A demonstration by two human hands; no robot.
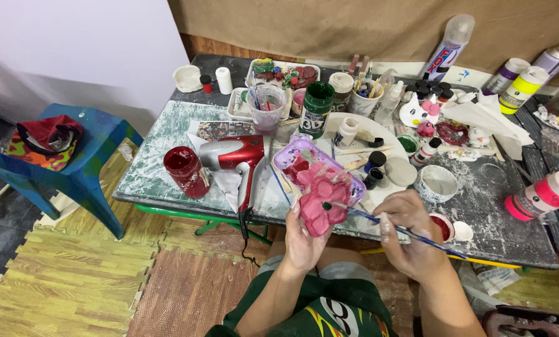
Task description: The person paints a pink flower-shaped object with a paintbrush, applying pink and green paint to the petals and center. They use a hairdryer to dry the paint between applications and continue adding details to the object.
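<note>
Pink-painted flower figure (320,209), lobed like petals, held up in the left hand (303,240) just in front of the near table edge, above the person's lap. Left fingers curl around the figure's lower left side, gripping it from beneath. Right hand (410,234) is closed around a thin blue-handled paintbrush (391,226), pinched between thumb and fingers; the brush tip touches the figure's right side, and the handle runs out to the right past the wrist.

Just behind the figure lies a purple tray (292,153) smeared with red and pink paint, resting on the glass-topped table (161,156), whose surface is streaked with white dust. To the left of the tray sits a red hair dryer (232,156) on a sheet of white paper, its cord hanging off the front edge. Further left stands an open red paint jar (184,170). Behind the tray stands a tall dark green paint bottle (317,107), with a clear cup of brushes (265,106) beside it. To the right of the right hand, a small white bowl (438,182) sits near the edge, and a pink-banded bottle (544,193) lies well to the right. Spray cans (521,84) stand at the far right corner. A blue plastic chair (86,168) holding folded cloth stands on the floor left of the table.
</note>
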